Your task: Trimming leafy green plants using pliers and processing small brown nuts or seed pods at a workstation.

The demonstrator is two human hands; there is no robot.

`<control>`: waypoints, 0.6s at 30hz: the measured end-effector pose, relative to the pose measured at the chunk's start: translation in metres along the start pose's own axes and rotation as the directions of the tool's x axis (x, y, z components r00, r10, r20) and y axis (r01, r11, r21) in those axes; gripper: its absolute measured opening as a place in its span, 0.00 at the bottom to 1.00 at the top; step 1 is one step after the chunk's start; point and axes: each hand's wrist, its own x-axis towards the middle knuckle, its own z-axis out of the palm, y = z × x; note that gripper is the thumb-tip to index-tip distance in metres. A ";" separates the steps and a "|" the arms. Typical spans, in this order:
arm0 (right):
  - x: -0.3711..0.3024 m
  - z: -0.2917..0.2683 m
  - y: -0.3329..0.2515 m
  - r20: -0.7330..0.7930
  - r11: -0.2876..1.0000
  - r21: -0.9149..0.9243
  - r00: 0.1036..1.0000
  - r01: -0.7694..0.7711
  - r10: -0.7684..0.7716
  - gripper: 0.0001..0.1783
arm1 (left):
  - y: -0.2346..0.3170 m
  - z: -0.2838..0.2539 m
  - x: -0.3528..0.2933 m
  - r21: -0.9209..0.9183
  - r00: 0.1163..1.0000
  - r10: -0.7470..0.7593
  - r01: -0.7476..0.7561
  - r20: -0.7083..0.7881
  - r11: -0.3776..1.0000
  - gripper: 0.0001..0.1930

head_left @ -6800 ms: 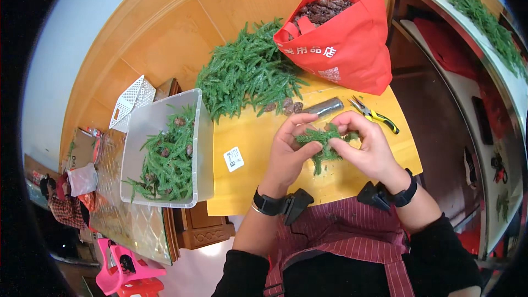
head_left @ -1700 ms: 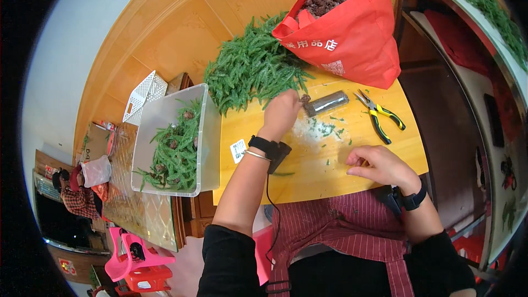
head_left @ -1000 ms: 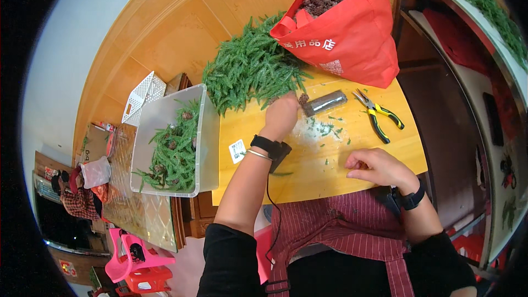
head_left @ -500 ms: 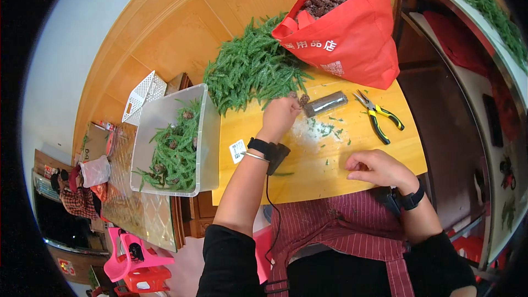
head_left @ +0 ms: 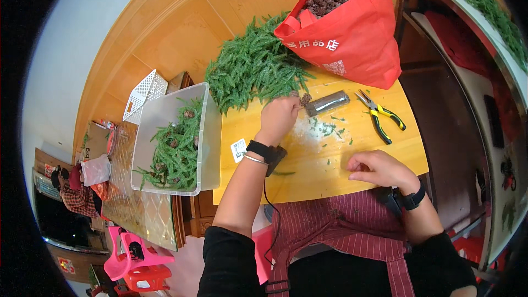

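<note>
My left hand [head_left: 279, 120] reaches to the middle of the yellow table and is closed, with small brown pine cones [head_left: 306, 99] at its fingertips; their stems are mostly hidden by the fingers. Just right of it lies a dark rectangular block [head_left: 327, 103] with a pale strip along its top. My right hand [head_left: 378, 168] rests near the table's front edge, loosely curled, with a gap between thumb and index finger and nothing seen in it. Past the block lie long-nose pliers [head_left: 379, 116] with yellow and black handles, their jaws slightly apart.
Green artificial fir sprigs [head_left: 253, 66] are heaped at the back. A red bag [head_left: 352, 38] full of pine cones stands behind the block. To the left, a clear plastic bin [head_left: 212, 132] holds sprigs with cones. Green scraps [head_left: 328, 129] and white powder litter the table.
The left hand stays almost in place, tilting slightly at the wrist, with the cones still at its fingertips. The right hand has not visibly moved.
</note>
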 end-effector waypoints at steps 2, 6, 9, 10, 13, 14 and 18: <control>0.001 -0.001 -0.001 0.005 1.000 0.002 1.000 -0.009 0.009 0.13 | -0.003 0.000 0.001 -0.022 1.000 -0.007 0.007 0.006 1.000 0.05; 0.000 0.002 0.001 -0.002 1.000 -0.004 1.000 0.007 -0.007 0.13 | 0.003 0.002 0.000 -0.089 0.999 -0.003 -0.001 -0.047 0.996 0.05; 0.000 0.002 0.000 0.037 1.000 -0.018 0.999 -0.020 0.021 0.14 | 0.004 0.007 0.001 -0.087 0.999 0.011 -0.007 0.039 0.996 0.04; 0.001 0.002 -0.001 0.038 1.000 -0.018 0.999 -0.018 0.019 0.14 | 0.004 0.009 0.001 -0.046 1.000 0.011 -0.010 0.017 0.999 0.04; -0.001 0.002 -0.002 0.033 1.000 -0.022 0.999 -0.021 0.022 0.14 | 0.004 0.013 0.002 0.023 1.000 0.011 -0.011 -0.002 1.000 0.03; -0.002 0.002 -0.001 0.017 1.000 -0.010 1.000 -0.010 0.010 0.13 | 0.005 0.014 0.003 0.054 1.000 0.007 -0.007 0.001 0.999 0.03; -0.002 0.002 0.003 0.001 1.000 0.002 1.000 0.005 -0.005 0.13 | 0.006 0.011 0.002 0.019 1.000 0.010 -0.010 -0.008 1.000 0.04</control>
